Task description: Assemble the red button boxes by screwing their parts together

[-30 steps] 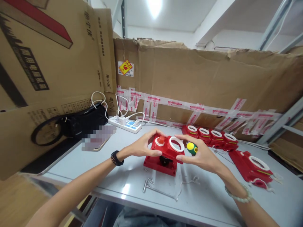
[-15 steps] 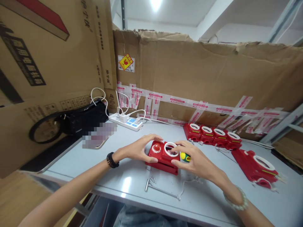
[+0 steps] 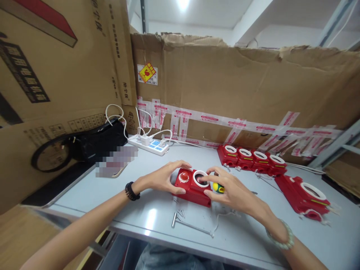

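Note:
A red box (image 3: pixel 192 196) with a red round knob and a white ring (image 3: pixel 201 178) rests on the grey table. My left hand (image 3: pixel 164 179) grips its left end, thumb on the front and fingers behind. At the right end, my right hand (image 3: pixel 229 187) has its thumb against the box and a finger reaching into the white ring. A yellow and green handle (image 3: pixel 218 188) shows beside the right palm. In front of the box lie a small metal hammer-shaped tool (image 3: pixel 192 225) and a few screws (image 3: pixel 182 213).
Several red boxes with white rings (image 3: pixel 260 156) stand in a row at the back right, and another red box (image 3: pixel 305 198) lies nearer. A power strip (image 3: pixel 153 145), a black bag (image 3: pixel 97 144) and a blurred flat object (image 3: pixel 117 162) are at the left. Cardboard (image 3: pixel 225 86) walls the back.
The front of the red box has tilted down slightly, closing the dark gap seen along its front. Both hands stay on it. The whole view has shifted slightly.

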`<state>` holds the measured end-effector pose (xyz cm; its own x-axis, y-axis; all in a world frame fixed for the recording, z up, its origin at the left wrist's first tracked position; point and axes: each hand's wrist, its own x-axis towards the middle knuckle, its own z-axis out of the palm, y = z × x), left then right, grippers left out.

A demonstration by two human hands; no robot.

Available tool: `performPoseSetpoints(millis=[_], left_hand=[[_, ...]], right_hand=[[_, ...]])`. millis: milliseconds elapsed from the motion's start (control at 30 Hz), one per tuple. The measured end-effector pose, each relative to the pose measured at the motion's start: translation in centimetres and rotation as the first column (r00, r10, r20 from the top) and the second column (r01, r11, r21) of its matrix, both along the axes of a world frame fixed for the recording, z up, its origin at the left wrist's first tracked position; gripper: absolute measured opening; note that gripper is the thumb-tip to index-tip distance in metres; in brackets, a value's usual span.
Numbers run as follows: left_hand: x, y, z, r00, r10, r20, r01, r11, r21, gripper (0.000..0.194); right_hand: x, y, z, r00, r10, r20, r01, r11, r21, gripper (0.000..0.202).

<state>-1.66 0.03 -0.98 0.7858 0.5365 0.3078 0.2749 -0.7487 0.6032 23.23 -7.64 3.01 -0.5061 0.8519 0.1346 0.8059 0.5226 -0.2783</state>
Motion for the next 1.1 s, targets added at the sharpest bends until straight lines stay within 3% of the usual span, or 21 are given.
performPoseSetpoints(millis=[500,700,1100], left_hand=[[0.1,0.3,-0.3,0.997,-0.019,-0.078,0.016,0.999,-0.038,0.066],[0.3,0.8,-0.7,0.992,-0.038,-0.12,0.035,0.999,-0.029,0.069],[2.9,0.0,0.7,0.959,0.005,-0.285,0.015,0.998,0.065,0.063]], right_hand=[[0.1,0.1,-0.4,0.999,-0.002,-0.047,0.003,1.0,0.025,0.034],[-0.2,0.0,-0.5,1.0,-0.006,0.005,0.006,1.0,0.029,0.034],[-0.3,-0.2,-0.7,1.0,-0.009,0.0,0.009,1.0,0.029,0.034]])
